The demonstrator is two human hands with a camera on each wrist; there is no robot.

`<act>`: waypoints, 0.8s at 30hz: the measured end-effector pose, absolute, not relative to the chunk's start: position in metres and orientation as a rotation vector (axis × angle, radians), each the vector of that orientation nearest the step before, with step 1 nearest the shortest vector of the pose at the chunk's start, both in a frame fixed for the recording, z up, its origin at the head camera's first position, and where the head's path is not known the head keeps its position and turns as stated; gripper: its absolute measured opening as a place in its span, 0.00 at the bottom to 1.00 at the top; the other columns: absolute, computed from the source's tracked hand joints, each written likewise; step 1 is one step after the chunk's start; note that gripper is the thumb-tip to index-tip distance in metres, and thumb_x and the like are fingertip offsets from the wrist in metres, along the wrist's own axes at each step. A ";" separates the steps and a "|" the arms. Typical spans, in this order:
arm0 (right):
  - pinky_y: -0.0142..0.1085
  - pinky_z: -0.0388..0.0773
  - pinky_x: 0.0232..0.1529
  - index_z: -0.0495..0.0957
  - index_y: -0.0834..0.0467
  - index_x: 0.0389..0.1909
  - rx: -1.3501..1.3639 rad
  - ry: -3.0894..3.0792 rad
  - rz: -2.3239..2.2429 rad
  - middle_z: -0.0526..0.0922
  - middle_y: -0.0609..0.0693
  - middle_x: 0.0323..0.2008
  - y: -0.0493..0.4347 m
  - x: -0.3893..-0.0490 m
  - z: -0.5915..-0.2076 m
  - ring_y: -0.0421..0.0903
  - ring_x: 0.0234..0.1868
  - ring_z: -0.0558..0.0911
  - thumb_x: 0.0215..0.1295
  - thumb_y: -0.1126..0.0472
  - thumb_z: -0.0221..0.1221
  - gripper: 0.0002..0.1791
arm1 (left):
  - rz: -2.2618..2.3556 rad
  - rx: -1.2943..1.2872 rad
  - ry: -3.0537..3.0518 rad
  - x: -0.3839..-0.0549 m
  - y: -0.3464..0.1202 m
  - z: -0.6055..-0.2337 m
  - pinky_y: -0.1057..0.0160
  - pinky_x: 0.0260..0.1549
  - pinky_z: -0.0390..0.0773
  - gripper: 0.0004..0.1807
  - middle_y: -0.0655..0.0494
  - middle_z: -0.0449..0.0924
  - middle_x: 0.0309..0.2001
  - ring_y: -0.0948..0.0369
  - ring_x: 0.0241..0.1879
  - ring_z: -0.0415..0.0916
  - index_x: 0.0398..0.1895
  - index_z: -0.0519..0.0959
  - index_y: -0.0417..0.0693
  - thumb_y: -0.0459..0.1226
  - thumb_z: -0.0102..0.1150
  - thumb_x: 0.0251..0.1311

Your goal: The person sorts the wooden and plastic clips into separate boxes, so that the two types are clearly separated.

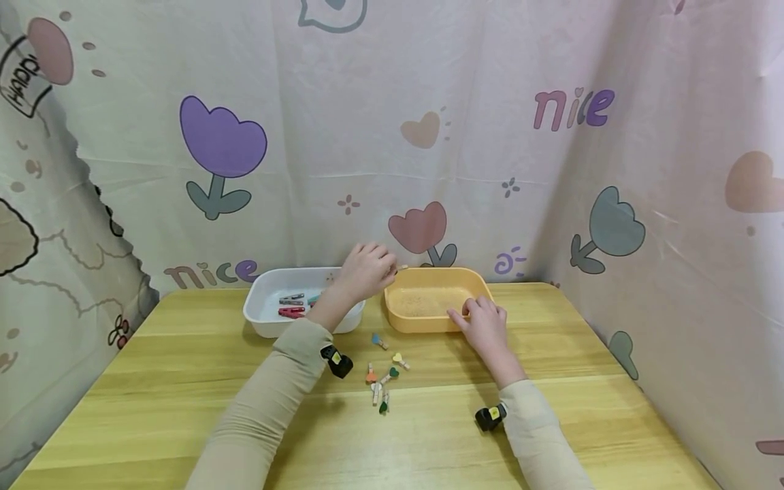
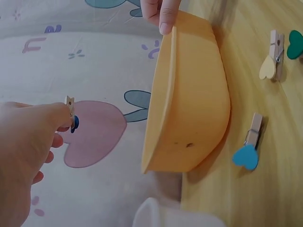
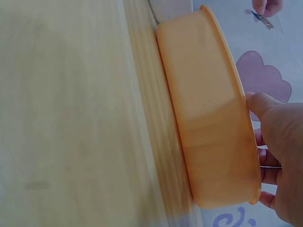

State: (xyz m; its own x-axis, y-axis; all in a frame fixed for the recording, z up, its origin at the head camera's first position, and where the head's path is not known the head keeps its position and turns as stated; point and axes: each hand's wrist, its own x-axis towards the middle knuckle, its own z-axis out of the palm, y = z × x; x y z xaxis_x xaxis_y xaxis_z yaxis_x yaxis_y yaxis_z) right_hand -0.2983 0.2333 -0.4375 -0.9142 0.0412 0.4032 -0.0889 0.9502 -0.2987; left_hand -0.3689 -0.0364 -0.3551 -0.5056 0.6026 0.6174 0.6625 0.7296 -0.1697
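Note:
My left hand [image 1: 367,271] is raised above the gap between the two bins and pinches a small wooden clothespin [image 2: 71,106] with a dark blue decoration. To its right is the yellow bin [image 1: 422,324], standing on the table. My right hand [image 1: 485,328] holds this bin by its front right rim; in the right wrist view the thumb [image 3: 260,101] lies at the rim and the other fingers reach over to the inner side. Below the left forearm sits the white bin [image 1: 269,327], partly covered by that arm.
Red clothespins [image 1: 291,312] and grey clothespins [image 1: 292,299] lie inside the white bin. Several small wooden heart clothespins, among them a blue one [image 1: 379,341], a yellow one [image 1: 401,361] and an orange one [image 1: 370,374], are scattered on the table [image 1: 441,435]. A printed curtain [image 1: 331,136] hangs behind.

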 end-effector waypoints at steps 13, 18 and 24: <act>0.57 0.62 0.58 0.73 0.55 0.28 0.033 -2.679 0.433 0.72 0.50 0.31 0.235 -0.299 -0.438 0.52 0.39 0.73 0.65 0.38 0.57 0.23 | -0.238 -0.691 -2.470 -0.377 -0.017 -0.378 0.54 0.42 0.71 0.05 0.58 0.79 0.39 0.56 0.44 0.71 0.32 0.77 0.57 0.45 0.58 0.63; 0.57 0.62 0.58 0.73 0.54 0.28 0.038 -2.682 0.440 0.72 0.50 0.31 0.234 -0.299 -0.438 0.52 0.39 0.73 0.65 0.38 0.57 0.23 | -0.282 -0.616 -2.528 -0.375 -0.007 -0.386 0.51 0.44 0.71 0.06 0.56 0.79 0.40 0.54 0.45 0.72 0.34 0.78 0.55 0.45 0.56 0.64; 0.56 0.62 0.58 0.73 0.54 0.27 0.038 -2.678 0.453 0.72 0.50 0.30 0.233 -0.298 -0.438 0.51 0.39 0.72 0.64 0.40 0.59 0.21 | -0.302 -0.555 -2.514 -0.374 0.001 -0.393 0.53 0.42 0.70 0.07 0.56 0.76 0.36 0.54 0.43 0.71 0.31 0.77 0.53 0.44 0.56 0.65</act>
State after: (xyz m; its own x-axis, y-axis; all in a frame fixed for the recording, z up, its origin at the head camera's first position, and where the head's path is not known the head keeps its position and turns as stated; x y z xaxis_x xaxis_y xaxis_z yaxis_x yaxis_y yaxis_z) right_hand -0.2978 0.2327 -0.4381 -0.9106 0.0427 0.4111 -0.0950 0.9464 -0.3088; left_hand -0.3742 0.0007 -0.3933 -0.7677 0.3236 0.5531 0.4455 0.8900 0.0977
